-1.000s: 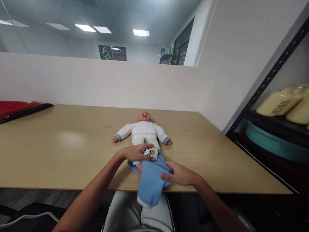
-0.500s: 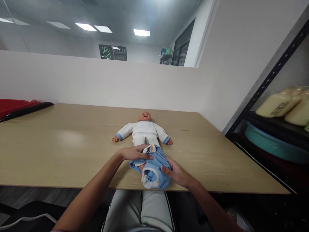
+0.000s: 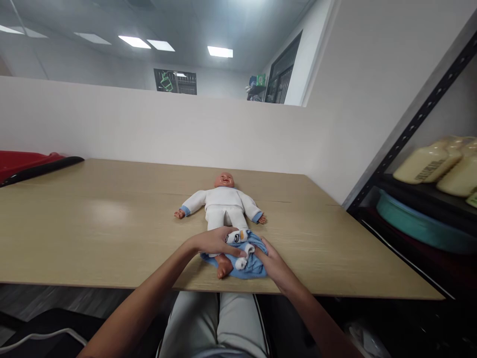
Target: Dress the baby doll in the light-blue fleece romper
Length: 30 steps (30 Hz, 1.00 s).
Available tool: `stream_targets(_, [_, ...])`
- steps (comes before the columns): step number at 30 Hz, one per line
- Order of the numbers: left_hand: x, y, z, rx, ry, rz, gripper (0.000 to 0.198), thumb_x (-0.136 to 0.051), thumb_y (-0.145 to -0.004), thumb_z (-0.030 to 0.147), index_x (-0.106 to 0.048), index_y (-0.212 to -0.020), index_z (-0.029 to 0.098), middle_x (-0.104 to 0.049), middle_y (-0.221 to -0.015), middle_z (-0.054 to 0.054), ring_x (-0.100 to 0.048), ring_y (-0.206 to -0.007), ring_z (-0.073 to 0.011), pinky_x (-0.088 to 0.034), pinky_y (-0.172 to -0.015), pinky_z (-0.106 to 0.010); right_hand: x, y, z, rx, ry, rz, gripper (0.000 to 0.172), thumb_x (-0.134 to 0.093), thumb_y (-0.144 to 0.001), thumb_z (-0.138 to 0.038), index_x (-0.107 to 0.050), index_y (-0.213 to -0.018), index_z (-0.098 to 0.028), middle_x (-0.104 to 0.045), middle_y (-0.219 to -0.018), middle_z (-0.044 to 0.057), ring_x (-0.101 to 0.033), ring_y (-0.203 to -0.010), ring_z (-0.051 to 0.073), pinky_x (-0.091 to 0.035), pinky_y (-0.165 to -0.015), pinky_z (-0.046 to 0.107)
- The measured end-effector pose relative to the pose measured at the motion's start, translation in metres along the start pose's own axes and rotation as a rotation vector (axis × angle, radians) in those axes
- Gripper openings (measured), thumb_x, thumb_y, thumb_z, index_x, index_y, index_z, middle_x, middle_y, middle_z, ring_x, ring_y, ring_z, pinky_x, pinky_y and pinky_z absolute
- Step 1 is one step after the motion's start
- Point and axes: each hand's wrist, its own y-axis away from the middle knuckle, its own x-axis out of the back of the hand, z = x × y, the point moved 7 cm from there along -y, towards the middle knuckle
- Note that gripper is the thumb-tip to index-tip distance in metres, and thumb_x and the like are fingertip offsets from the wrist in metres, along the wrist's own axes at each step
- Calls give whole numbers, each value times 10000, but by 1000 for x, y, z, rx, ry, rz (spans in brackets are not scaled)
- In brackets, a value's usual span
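Note:
A baby doll [image 3: 223,201] in a white suit lies on its back on the wooden table [image 3: 112,223], head away from me. A pair of light blue trousers [image 3: 250,266] is bunched around its lower legs near the table's front edge. One bare foot [image 3: 222,268] pokes out. My left hand [image 3: 212,242] is closed over the doll's legs and the top of the trousers. My right hand [image 3: 270,261] grips the bunched blue cloth from the right side.
A red and black object [image 3: 26,166] lies at the table's far left. A black metal shelf [image 3: 417,199] on the right holds cream bottles [image 3: 428,163] and a teal round item [image 3: 421,223]. A white partition wall [image 3: 149,124] runs behind the table. My knees show below the edge.
The blue trousers, hanging over the table edge a second ago, have been gathered up and pushed onto the doll's legs. Both hands moved away from me, and a bare foot now shows.

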Motion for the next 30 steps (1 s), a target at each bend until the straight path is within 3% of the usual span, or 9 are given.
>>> stream_targets(5, [3,4,-7,61,175,-15,579,-806,-819,587,-722,-1266,229,-763,-1242,-29,-645,-1245,-301,-470,-1080,-346,-16,6,-7,-67,-303,-197,586,-923,-738,-524,-755,-1225,-244,-740,-1377,78,-641,-1337,322,-414,-1217,504])
stream_targets(10, [5,8,-13,113,365,-20,559,-849,-790,561,-732,-1206,205,-774,-1224,-51,-665,-1246,-300,-494,-1069,-350,-31,13,-21,-49,-411,-320,520,-802,-865,-569,-755,-1252,-225,-759,-1338,95,-653,-1324,312,-421,-1206,495])
stream_targets(13, [6,7,-12,101,371,-4,594,-862,-766,567,-731,-1210,194,-771,-1228,-71,-684,-1198,-303,-515,-1037,-359,-30,15,-22,-48,-310,-270,622,-886,-774,-554,-717,-1286,-244,-759,-1322,99,-649,-1316,342,-439,-1173,529])
stream_targets(16, [6,8,-8,121,326,20,601,-848,-763,592,-738,-1197,191,-775,-1198,-76,-695,-1153,-307,-528,-999,-360,-24,15,-21,-62,-160,-111,722,-967,-675,-420,-681,-1321,-269,-749,-1334,77,-646,-1306,343,-432,-1170,515])
stream_targets(20, [1,8,2,119,166,-1,566,-839,-768,615,-776,-1109,168,-789,-1053,-73,-707,-1061,-329,-518,-974,-387,-25,15,-28,-70,-242,-35,570,-870,-702,-401,-723,-1223,-224,-777,-1255,71,-644,-1289,338,-429,-1166,470])
stream_targets(24, [-7,6,1,56,318,-99,473,-903,-729,510,-781,-1031,167,-777,-984,-35,-701,-988,-284,-520,-959,-367,-28,13,-32,-54,-290,-76,488,-825,-714,-372,-731,-1161,-201,-771,-1266,85,-642,-1290,326,-461,-1129,435])
stream_targets(28, [-8,4,-16,64,511,-134,504,-946,-682,497,-767,-1022,170,-771,-969,-36,-697,-947,-222,-528,-962,-339,-15,8,-18,-19,-66,-16,514,-810,-748,-412,-678,-1207,-225,-758,-1273,78,-670,-1214,312,-488,-1077,448])
stream_targets(30, [-8,4,-18,49,502,-141,522,-936,-690,512,-766,-1036,160,-771,-991,-46,-693,-967,-218,-527,-960,-327,-7,7,-14,71,138,46,419,-764,-784,-402,-666,-1155,-232,-767,-1194,66,-685,-1126,299,-503,-1038,449])
